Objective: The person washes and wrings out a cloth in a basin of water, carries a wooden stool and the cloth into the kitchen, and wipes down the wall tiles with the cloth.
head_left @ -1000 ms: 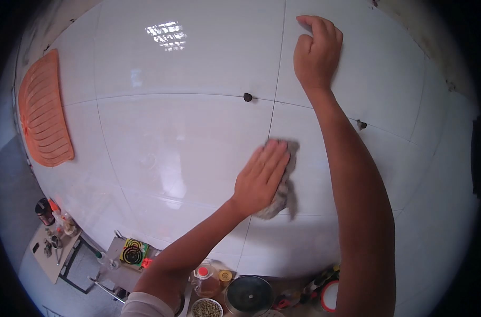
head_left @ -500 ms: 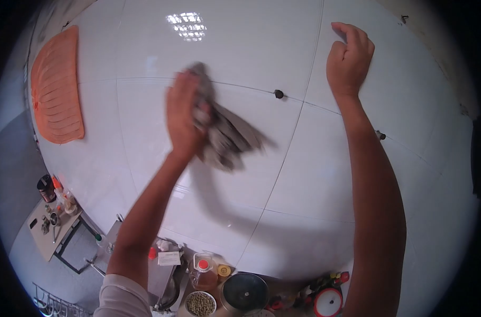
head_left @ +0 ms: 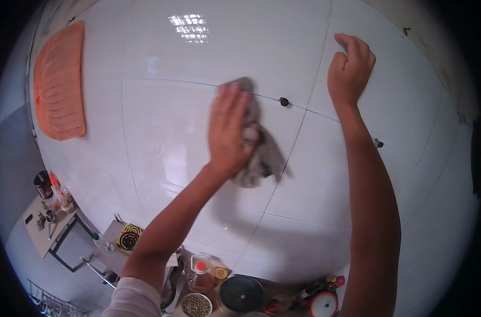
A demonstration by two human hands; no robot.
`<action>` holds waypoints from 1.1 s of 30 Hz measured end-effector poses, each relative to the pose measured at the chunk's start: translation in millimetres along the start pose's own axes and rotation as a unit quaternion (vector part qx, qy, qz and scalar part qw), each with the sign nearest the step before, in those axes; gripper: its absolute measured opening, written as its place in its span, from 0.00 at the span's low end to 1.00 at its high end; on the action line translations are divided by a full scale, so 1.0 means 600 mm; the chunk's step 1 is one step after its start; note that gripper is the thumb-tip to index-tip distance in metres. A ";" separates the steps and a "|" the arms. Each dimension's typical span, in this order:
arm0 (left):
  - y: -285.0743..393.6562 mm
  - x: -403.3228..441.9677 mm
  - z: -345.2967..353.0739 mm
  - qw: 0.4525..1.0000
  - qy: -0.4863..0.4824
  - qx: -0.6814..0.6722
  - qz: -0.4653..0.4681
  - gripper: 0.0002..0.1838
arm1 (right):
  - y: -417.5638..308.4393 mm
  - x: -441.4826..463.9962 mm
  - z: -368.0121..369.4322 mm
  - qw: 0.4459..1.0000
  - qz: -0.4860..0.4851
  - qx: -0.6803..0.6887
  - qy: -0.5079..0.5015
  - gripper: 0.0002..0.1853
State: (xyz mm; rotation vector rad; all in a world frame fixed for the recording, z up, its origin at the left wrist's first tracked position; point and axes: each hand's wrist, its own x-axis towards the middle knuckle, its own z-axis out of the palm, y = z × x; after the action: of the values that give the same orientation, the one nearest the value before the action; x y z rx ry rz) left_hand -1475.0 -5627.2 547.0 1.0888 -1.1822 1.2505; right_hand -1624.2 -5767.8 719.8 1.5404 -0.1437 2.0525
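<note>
My left hand (head_left: 230,129) presses a grey-brown cloth (head_left: 264,158) against the white tiled wall (head_left: 166,121). The fingers point up and the cloth hangs out to the right of the palm, a little left of a dark knob (head_left: 283,102). Higher up on the right, my right hand (head_left: 351,68) rests against the tiles with its fingers curled and nothing seen in it. A second small knob (head_left: 378,143) sits beside my right forearm.
An orange slatted basket (head_left: 60,84) hangs at the upper left. Along the bottom are a jug with a red cap (head_left: 200,274), a bowl of beans (head_left: 196,305), a round dark lid (head_left: 241,294) and a red-rimmed round item (head_left: 323,305). A small table (head_left: 39,238) stands lower left.
My left hand with the cloth swept up and left from the lower middle, then moved back to the right. My right hand stays at the upper right while the camera view shifts.
</note>
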 end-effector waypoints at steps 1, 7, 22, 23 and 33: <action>0.022 0.012 0.010 0.999 -0.029 -0.004 0.018 0.31 | 0.002 0.000 0.000 1.000 -0.015 -0.013 0.000 0.17; 0.061 0.016 0.036 0.999 -0.023 -0.036 0.028 0.33 | 0.013 0.003 0.000 0.999 -0.026 -0.021 -0.007 0.17; -0.206 -0.280 -0.176 0.974 0.003 0.131 -0.184 0.30 | 0.064 0.013 0.010 0.994 -0.078 -0.059 -0.053 0.18; -0.246 -0.308 -0.200 0.958 0.043 0.139 -0.246 0.29 | 0.069 0.012 0.010 0.992 -0.101 -0.063 -0.049 0.18; -0.238 -0.441 -0.071 0.923 0.229 0.005 -0.310 0.31 | 0.075 0.013 0.016 0.989 -0.112 -0.092 -0.041 0.17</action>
State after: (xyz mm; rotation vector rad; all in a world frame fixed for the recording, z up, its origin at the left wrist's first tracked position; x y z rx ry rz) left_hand -1321.7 -5616.7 285.2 0.9939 -0.4180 0.9290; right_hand -1639.7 -5806.5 741.0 1.4569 -0.1769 1.7535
